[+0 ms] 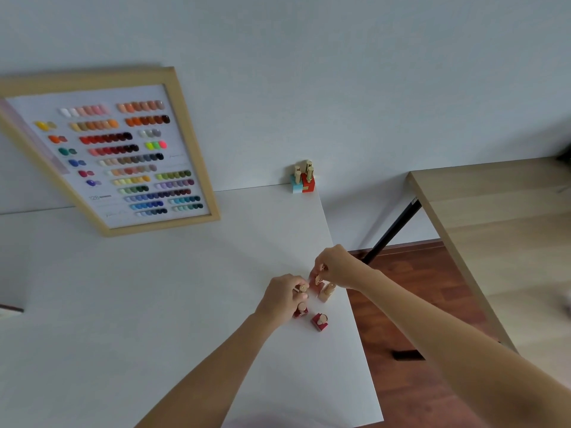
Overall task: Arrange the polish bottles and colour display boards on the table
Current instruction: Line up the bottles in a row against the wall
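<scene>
White bench (154, 304) under us, our left hand (282, 296) fingers pinch a gold-capped polish bottle (302, 288), our right hand (335, 265) fingers pinch another gold cap (319, 280).

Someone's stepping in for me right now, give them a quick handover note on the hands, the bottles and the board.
Left hand: fingers closed on the gold cap of a polish bottle.
Right hand: pinching the cap of a pink bottle.
Near the white table's right edge: a beige bottle and two red bottles, loosely clustered by the hands.
Done: a tight group of bottles stands at the far right corner; the colour display board leans against the wall.
Left: line up the near cluster.
</scene>
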The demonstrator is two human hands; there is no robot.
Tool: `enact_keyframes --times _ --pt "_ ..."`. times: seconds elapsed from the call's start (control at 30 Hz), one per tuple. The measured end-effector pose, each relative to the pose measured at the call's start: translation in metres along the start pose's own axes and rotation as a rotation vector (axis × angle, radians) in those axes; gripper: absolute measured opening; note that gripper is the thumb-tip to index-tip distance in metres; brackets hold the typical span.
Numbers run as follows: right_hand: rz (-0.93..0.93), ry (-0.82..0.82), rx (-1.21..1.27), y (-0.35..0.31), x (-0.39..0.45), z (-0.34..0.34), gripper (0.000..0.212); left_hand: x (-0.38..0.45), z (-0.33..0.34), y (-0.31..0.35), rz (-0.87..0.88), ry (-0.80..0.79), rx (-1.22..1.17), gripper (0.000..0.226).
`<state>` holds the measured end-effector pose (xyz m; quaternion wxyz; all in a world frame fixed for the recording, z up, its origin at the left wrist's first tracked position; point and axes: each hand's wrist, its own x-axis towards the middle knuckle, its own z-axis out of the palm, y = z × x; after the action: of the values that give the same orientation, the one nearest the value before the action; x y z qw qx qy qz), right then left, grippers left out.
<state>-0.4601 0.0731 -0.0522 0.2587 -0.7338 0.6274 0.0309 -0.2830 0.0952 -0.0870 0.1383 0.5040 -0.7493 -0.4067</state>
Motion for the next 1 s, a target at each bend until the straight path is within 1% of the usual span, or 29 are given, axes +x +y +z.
enact_keyframes --times 0.27,0.37,0.4,0.57,0.67,0.83,1.0 --pt "-0.055 0.022 -0.100 0.007 0.016 -0.011 0.021 0.014 -0.003 0.007 0.113 -0.156 0.109 0.019" --pt "-0.081 0.017 -0.122 0.009 0.026 -0.017 0.022 0.021 0.000 0.014 0.141 -0.171 0.160 0.019" --pt "-0.087 0.014 -0.130 0.010 0.029 -0.019 0.023 0.023 0.001 0.016 0.140 -0.178 0.166 0.022" --pt "-0.132 0.009 -0.139 0.013 0.040 -0.024 0.024 0.031 0.006 0.021 0.121 -0.285 0.228 0.053" --pt "-0.155 0.005 -0.136 0.014 0.045 -0.024 0.025 0.036 0.010 0.023 0.151 -0.346 0.289 0.061" --pt "-0.196 -0.016 -0.149 0.016 0.049 -0.027 0.027 0.043 0.014 0.024 0.209 -0.442 0.338 0.057" --pt "-0.198 -0.027 -0.154 0.019 0.053 -0.028 0.027 0.050 0.012 0.026 0.207 -0.495 0.327 0.048"
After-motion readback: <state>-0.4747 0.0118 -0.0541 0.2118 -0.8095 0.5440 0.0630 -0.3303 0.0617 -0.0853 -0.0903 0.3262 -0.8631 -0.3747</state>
